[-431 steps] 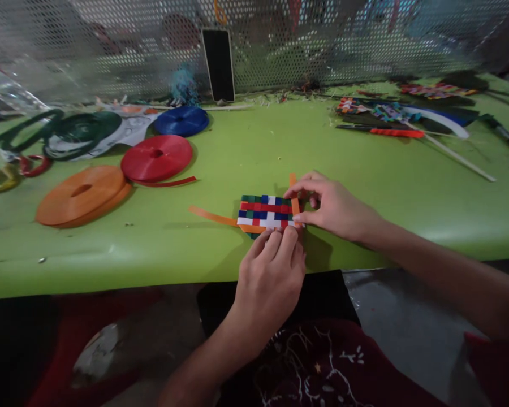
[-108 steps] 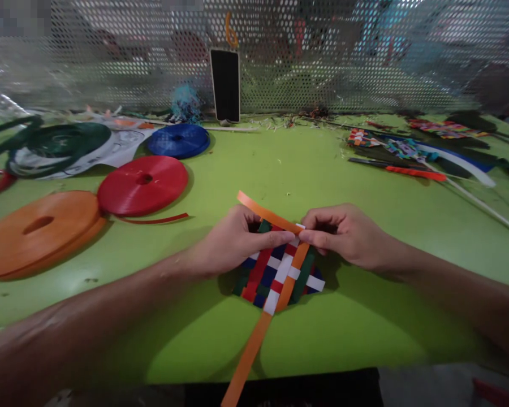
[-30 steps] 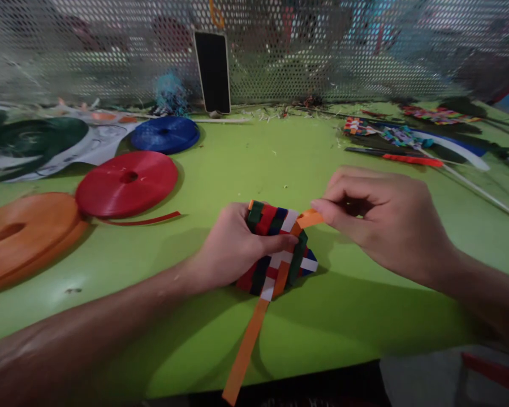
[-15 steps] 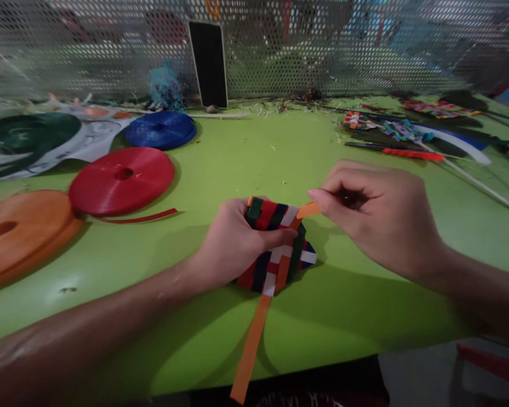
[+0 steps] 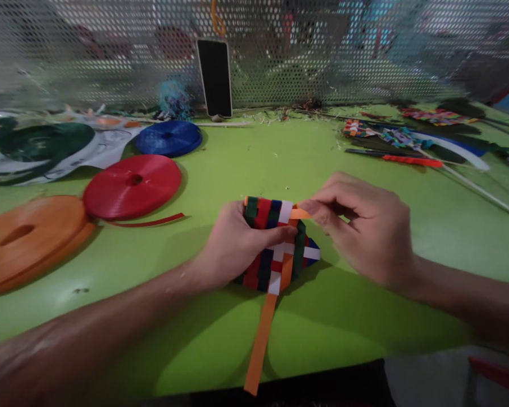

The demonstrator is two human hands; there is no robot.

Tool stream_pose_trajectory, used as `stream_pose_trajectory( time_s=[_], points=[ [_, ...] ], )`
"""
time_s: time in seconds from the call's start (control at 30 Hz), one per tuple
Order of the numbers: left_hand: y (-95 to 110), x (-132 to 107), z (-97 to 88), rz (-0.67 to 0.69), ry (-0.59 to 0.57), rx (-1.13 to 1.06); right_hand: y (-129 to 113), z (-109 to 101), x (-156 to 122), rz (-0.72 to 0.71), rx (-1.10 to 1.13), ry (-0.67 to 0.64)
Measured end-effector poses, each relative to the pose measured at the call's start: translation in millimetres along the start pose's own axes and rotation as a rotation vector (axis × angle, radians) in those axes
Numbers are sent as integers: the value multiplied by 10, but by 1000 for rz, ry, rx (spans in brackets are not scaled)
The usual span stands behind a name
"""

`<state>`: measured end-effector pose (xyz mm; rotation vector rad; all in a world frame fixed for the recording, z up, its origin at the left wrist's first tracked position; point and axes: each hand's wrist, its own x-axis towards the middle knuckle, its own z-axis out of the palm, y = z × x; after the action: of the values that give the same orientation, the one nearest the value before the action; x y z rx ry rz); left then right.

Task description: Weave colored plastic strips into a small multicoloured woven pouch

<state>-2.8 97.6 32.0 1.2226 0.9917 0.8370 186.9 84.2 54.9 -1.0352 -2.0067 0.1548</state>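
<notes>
While your left hand (image 5: 233, 246) clamps the woven piece (image 5: 263, 212) near the front edge of the green bench (image 5: 224, 169), your thumb lies across its upper face and your other fingers are tucked out of sight. Your right hand (image 5: 365, 229) pinches a short orange strip end (image 5: 300, 213) between thumb and forefinger at the piece's far right corner, the remaining fingers curled in. The weave under your hands mixes green, red, navy, white and orange bands, and a long orange tail (image 5: 261, 345) runs from its near edge toward you. On its right side, a white strip tip (image 5: 311, 253) lies over a pointed blue corner.

To your left sit an orange roll (image 5: 61, 229), a red roll (image 5: 156, 181) with a loose red end (image 5: 152, 222) trailing in front, and a blue roll (image 5: 182, 138) farther back. A dark green coil (image 5: 55, 141) rests on white paper (image 5: 106, 150) beyond them. A phone (image 5: 215, 76) stands tilted against the perforated metal sheet (image 5: 305, 62), with a blue fibrous tangle (image 5: 173, 102) just beside it. At the far right, you have a red-handled tool (image 5: 411, 161) lying near a small woven ornament (image 5: 355, 128) and a curved white strip (image 5: 462, 151).
</notes>
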Motion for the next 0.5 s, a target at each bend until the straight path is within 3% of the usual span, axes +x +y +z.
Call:
stream_pose_trajectory(
  time_s=[0.17,0.3,0.37,0.5],
  points=[
    [33,-15,11,-44,-18,-58,-47,-109,19,-19,-20,-80],
    [53,-11,18,-93,-40,-101,-59,-134,41,77,14,-96],
    [51,-8,13,-106,-37,-112,-42,-166,85,221,161,-153],
    [42,-13,-15,-129,-59,-130,20,-319,212,541,731,-391]
  ],
)
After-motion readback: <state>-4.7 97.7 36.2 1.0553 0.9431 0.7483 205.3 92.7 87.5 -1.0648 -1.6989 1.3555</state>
